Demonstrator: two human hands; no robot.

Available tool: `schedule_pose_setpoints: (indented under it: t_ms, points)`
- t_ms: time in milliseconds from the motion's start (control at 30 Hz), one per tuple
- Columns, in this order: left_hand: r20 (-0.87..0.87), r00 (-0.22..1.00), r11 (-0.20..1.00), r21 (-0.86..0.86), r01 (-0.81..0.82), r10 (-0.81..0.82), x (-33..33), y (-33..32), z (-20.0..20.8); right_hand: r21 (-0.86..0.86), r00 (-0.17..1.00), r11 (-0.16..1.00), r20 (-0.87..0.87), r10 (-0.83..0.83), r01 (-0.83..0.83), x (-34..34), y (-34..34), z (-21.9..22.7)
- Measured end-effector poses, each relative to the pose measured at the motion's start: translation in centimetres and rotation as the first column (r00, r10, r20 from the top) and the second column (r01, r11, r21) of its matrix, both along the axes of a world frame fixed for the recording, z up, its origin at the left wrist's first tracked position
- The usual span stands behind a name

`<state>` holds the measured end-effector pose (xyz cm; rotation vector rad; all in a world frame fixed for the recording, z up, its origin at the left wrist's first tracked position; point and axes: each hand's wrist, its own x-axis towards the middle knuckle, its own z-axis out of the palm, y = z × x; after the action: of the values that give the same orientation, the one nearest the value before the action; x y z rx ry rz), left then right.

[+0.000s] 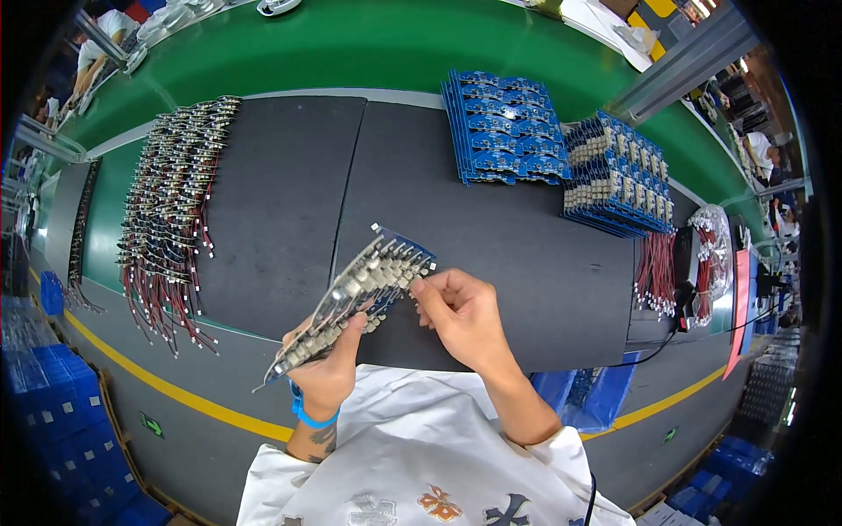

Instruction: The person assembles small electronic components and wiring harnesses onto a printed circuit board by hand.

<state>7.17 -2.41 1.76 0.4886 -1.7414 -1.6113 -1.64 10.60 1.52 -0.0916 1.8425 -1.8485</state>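
Note:
A stack of circuit boards (338, 302) with rows of white connectors is held tilted above the near edge of the dark mat, its far end raised to the right. My left hand (326, 373) is closed around the stack's lower left end, thumb on the near side. At the right end, my right hand (467, 320) is closed, thumb and index finger pinching the edge of the boards. Its other fingers are curled in. Whether a smaller piece lies between those fingertips is hidden.
The dark mat (272, 167) lies on a green bench (351, 57). Wired boards (171, 193) are piled at left. Blue panels (513, 127) and a second blue board stack (618, 175) stand at far right. Red wire bundles (656, 267) lie near a metal post (684, 66).

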Motion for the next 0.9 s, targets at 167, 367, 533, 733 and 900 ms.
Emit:
schedule_pose_setpoints:
  t_ms: [167, 367, 533, 733, 900]
  points:
    - [-0.025, 0.999, 0.913, -0.407, -0.043, 0.036, -0.1, -0.8, -0.4, 0.046, 1.000, 0.999, -0.018, 0.021, -0.020, 0.2, 0.7, 0.2]
    - [-0.125, 0.979, 0.987, 0.020, -0.162, 0.163, -0.7, 0.1, 0.2, 0.125, 0.957, 0.991, -0.291, -0.015, 0.054, -0.2, 0.0, -1.1]
    - [0.016, 0.999, 0.978, -0.204, 0.034, -0.032, 0.5, -0.5, -0.4, -0.172, 0.979, 0.983, -0.177, -0.099, 0.068, 0.2, -1.4, -0.1]
    - [-0.002, 0.997, 0.982, -0.170, 0.079, -0.081, 0.1, 0.0, -0.3, -0.203, 0.994, 0.976, 0.083, -0.064, 0.080, -0.1, -1.5, 0.8]
    - [0.038, 0.985, 0.911, -0.377, 0.169, -0.167, -0.5, -0.4, 1.3, -0.151, 0.995, 0.987, 0.080, -0.052, 0.064, 0.0, -0.9, 0.9]
